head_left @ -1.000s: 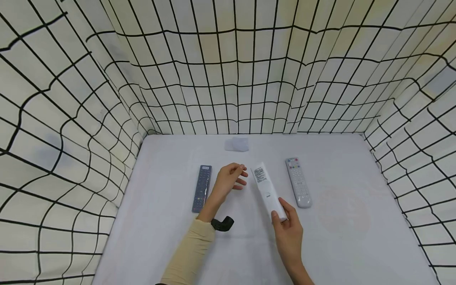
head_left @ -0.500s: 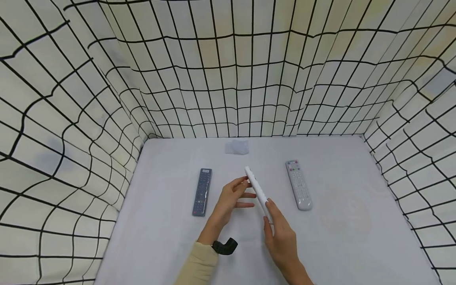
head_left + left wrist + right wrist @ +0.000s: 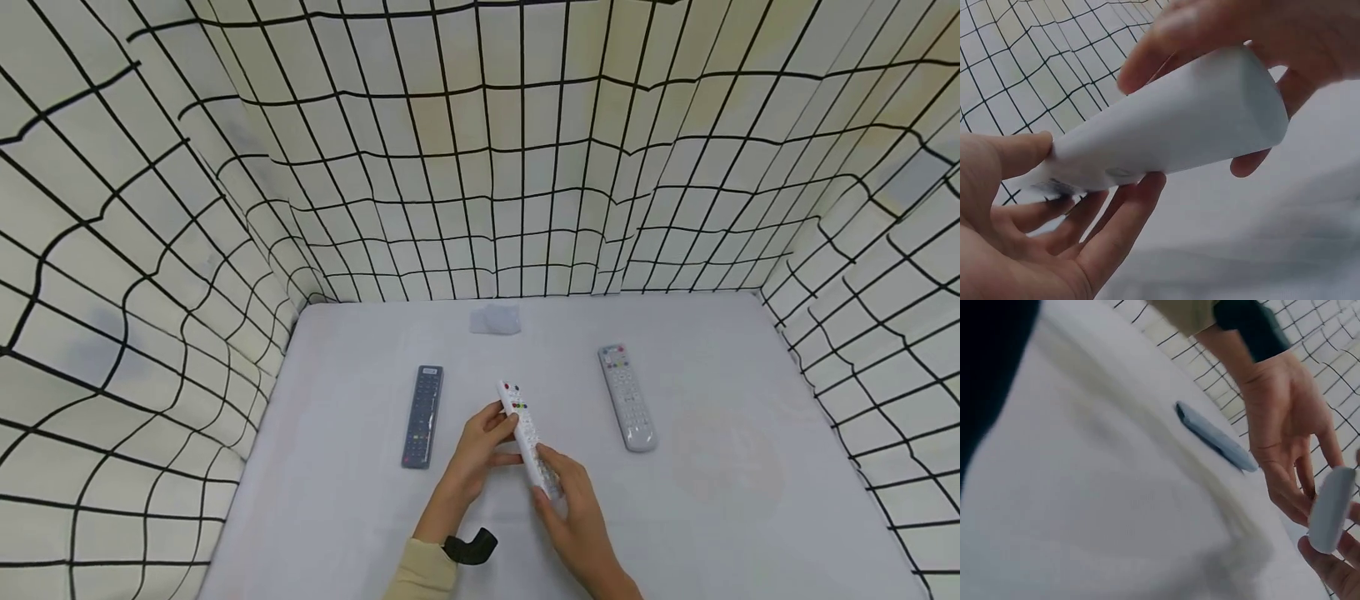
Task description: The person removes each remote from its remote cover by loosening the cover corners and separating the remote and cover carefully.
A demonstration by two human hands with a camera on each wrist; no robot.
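Left hand: here it is, the left hand (image 3: 477,443), pinching the far half of the white remote (image 3: 528,437) between thumb and fingers.
Right hand: and the right hand (image 3: 576,507) grips that remote's near end, thumb on one side, fingers on the other.
White remote: up off the table (image 3: 720,508), held between both hands, slanting, far end leaning left.
Head view: the button face, and only here! Red and dark buttons at the tip, a small coloured row below, pale keys further down.
Left wrist view: now the back, smooth and plain white, with a faint oval mark and a dark patch by the left fingers, too blurred to read.
Right wrist view: just the remote's rounded near end, blank and pale.
Dark remote: look left of the white remote, the dark remote (image 3: 422,417) lies flat.
Grey remote: over to its right, the grey remote (image 3: 627,400), coloured buttons at the top.
Clear packet: beyond it, a crumpled clear packet (image 3: 495,319).
Grid backdrop: farther out, black-lined grid backdrop (image 3: 537,218).
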